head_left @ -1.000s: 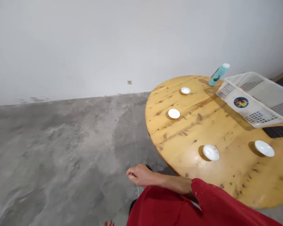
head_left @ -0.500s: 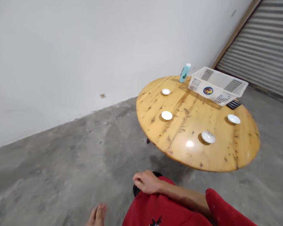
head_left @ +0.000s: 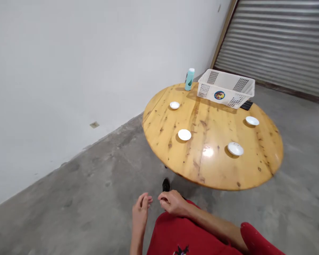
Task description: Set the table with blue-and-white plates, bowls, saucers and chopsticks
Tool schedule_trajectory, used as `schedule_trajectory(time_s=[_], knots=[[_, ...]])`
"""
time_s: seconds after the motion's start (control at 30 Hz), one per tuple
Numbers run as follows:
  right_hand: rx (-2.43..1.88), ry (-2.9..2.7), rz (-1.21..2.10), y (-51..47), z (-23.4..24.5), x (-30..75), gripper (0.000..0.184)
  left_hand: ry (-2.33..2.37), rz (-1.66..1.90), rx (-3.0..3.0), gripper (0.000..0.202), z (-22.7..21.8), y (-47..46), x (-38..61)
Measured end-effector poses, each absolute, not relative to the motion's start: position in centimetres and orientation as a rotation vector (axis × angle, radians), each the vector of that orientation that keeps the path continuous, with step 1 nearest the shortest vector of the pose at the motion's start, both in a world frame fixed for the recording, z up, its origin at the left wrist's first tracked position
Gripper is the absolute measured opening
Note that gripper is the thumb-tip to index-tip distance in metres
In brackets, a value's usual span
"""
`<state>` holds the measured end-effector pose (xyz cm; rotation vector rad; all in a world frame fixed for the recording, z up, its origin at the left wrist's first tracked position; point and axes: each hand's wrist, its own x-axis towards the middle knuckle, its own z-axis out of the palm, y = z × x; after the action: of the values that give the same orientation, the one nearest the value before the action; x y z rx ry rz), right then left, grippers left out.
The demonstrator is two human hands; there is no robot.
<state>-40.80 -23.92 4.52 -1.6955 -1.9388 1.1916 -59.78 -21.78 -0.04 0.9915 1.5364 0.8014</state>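
Observation:
My left hand [head_left: 141, 209] is raised at the bottom middle, above the grey floor, its fingers loosely bent and apart with nothing in them. Just to its right, my right hand [head_left: 174, 202] hovers in front of my red shirt [head_left: 191, 232]. Its fingers curl loosely, a gap shows between thumb and forefinger, and no object is visible in it. The two hands do not touch. Nearest to them stands a round wooden table [head_left: 186, 166]. On it sit several small white dishes, among them a plain dish [head_left: 184, 135] and one with faint markings [head_left: 235, 148].
Farther back on the table are another small dish [head_left: 174, 105], a dish at the right [head_left: 252, 120], a light-blue bottle [head_left: 189, 79] and a white plastic basket [head_left: 225, 90]. A black tray-like item [head_left: 246, 105] lies partly behind the basket. A white wall and a shutter [head_left: 276, 46] stand beyond.
My left hand has risen from the bottom edge and come close to my right hand. The view has turned right, so the table and its things appear farther left.

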Motion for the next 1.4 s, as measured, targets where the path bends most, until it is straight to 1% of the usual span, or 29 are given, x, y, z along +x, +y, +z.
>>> schedule_trajectory(time_s=[0.17,0.27,0.4,0.6,0.7,0.8,0.87,0.97,1.1,1.23,1.4], knots=[[-1.561,-1.836,1.271,-15.3,5.4,-41.2,0.031,1.661,0.701,1.031,0.071,2.4,-16.0,-60.2],[-1.550,-1.754,1.259,-11.2,5.5,-39.8,0.030,1.723,0.685,1.034,0.069,3.5,-11.6,-59.5],[-1.672,-1.590,1.174,-8.2,4.6,-36.5,0.029,1.658,0.633,1.144,0.056,4.8,-5.8,-56.2],[-1.839,-1.332,1.065,-7.6,3.4,-32.1,0.033,1.477,0.581,1.317,0.031,6.2,2.5,-51.2],[-1.879,-1.159,1.014,-8.3,2.9,-31.0,0.037,1.374,0.606,1.386,0.023,5.6,7.6,-48.7],[-1.910,-0.962,0.975,-9.2,2.3,-30.7,0.042,1.306,0.630,1.388,0.025,4.4,13.5,-45.5],[-1.952,-0.819,0.938,-9.8,2.1,-31.0,0.044,1.273,0.571,1.431,0.024,3.7,17.9,-43.1],[-2.007,-0.566,0.869,-10.0,1.9,-32.3,0.045,1.215,0.486,1.482,0.018,3.1,24.3,-39.2],[-2.020,-0.224,0.753,-8.6,2.1,-35.9,0.046,1.144,0.381,1.517,0.012,2.3,31.7,-34.4],[-1.973,0.046,0.687,-5.8,2.6,-40.3,0.052,1.100,0.298,1.527,0.013,1.0,36.8,-30.1],[-1.986,0.156,0.663,-3.5,3.6,-43.6,0.052,1.062,0.211,1.567,0.020,-0.3,40.1,-25.3]])
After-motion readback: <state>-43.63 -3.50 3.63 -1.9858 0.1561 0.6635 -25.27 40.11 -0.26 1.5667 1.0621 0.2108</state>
